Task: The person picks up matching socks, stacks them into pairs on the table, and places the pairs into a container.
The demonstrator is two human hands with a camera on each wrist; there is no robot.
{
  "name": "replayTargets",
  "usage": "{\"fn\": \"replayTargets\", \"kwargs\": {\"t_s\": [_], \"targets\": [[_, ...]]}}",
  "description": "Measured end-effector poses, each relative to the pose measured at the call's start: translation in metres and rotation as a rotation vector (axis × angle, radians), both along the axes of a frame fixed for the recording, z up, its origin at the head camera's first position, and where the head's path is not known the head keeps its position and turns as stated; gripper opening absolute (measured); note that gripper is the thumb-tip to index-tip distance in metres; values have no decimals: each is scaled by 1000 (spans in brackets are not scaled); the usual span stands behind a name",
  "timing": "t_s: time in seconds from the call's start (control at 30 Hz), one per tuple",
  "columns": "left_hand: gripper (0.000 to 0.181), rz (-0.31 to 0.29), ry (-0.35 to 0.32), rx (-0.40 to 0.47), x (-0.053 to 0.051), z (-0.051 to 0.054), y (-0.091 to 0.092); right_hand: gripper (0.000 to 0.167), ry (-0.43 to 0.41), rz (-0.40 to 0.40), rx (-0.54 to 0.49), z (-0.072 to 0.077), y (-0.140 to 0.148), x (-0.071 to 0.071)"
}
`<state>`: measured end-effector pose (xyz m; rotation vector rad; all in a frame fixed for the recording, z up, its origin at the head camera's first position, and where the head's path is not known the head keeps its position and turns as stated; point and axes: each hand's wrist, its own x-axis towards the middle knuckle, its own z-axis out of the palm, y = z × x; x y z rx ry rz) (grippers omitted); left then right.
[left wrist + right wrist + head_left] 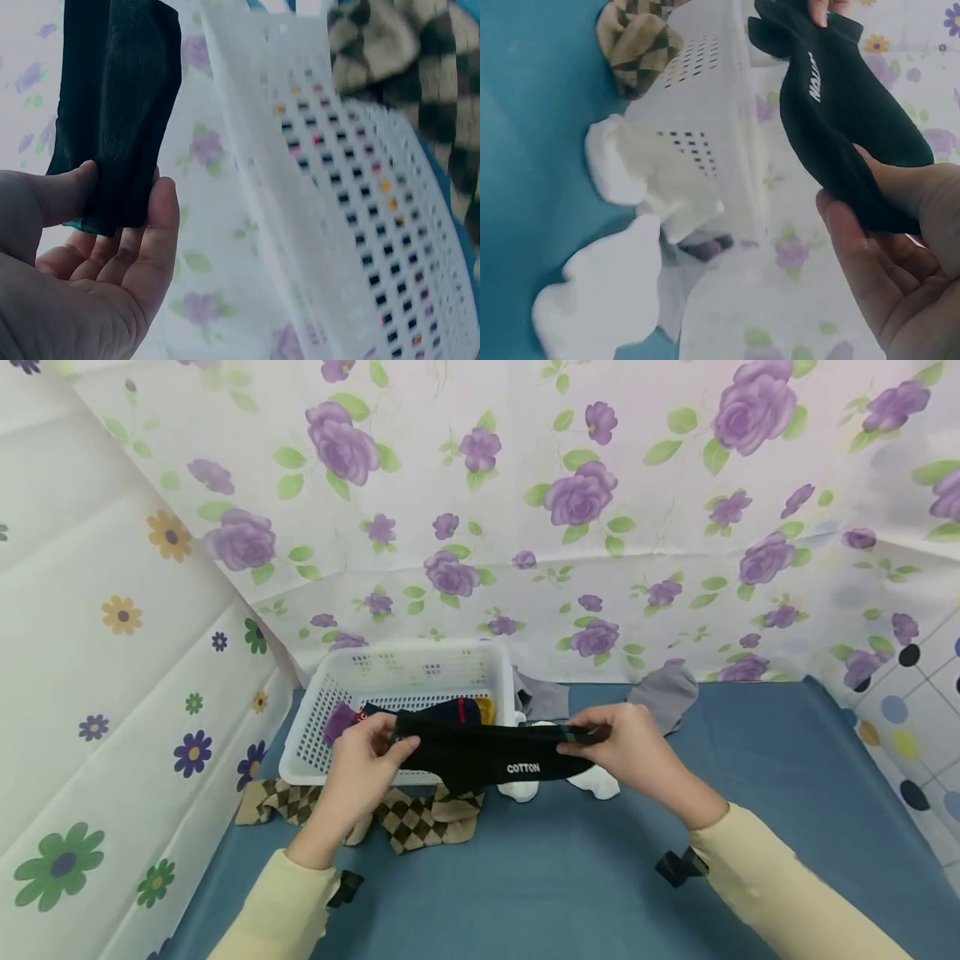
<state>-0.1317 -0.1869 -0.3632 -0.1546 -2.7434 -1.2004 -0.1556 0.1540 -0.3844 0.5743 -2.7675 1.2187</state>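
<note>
Both hands hold a black sock (480,753) stretched sideways in the air, with white "COTTON" lettering on its side. At one end my left hand (367,758) pinches the cloth between thumb and fingers, above the front of a white perforated basket (302,752). The other end is pinched by my right hand (633,758), right of the basket. In the left wrist view the sock (120,105) hangs over the thumb side of the left hand (97,292). The right wrist view shows the sock (840,105) with folded layers; whether it is one or two is unclear.
Inside the basket lie a purple sock (340,720) and a navy sock (442,711) with a red stripe. Checkered socks (427,822) lie before it on the blue table (540,885). White socks (597,782) and grey socks (663,695) lie to its right. Flowered sheets hang behind.
</note>
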Motion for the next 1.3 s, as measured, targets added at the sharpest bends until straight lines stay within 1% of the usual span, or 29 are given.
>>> {"fn": "replayTargets", "kwargs": {"t_s": [0.13,0.27,0.4,0.47,0.53,0.67,0.7,0.77,0.8,0.87,1.0,1.13,1.23,1.3], "targets": [[22,44,25,-32,-11,4,-15,16,1,9,-21,4,-18,-15],[30,87,16,-46,-23,4,-28,15,6,28,-39,10,-36,-30],[42,143,-24,-60,-35,-1,-42,14,13,49,-21,14,-56,-47],[47,165,-56,-62,-41,-6,-50,14,-10,65,0,14,-67,-56],[49,181,-79,-76,-46,-10,-58,16,-53,87,15,13,-77,-64],[48,178,-116,-108,-59,-16,-73,22,-135,117,30,12,-96,-81],[46,174,-128,-121,-63,-17,-77,22,-155,117,28,11,-100,-84],[42,156,-161,-139,-69,-18,-83,21,-170,115,33,11,-107,-92],[44,149,-174,-154,-72,-18,-87,20,-174,114,34,11,-111,-95],[46,138,-219,-168,-78,-18,-93,21,-184,113,33,9,-117,-101],[57,135,-287,-214,-87,-16,-102,24,-163,101,76,5,-128,-110],[59,137,-347,-257,-96,-16,-105,25,-150,68,151,-1,-136,-118],[59,125,-377,-286,-102,-18,-105,25,-155,47,190,-5,-141,-122],[57,115,-406,-303,-106,-20,-105,25,-156,46,212,-8,-143,-125]]}}
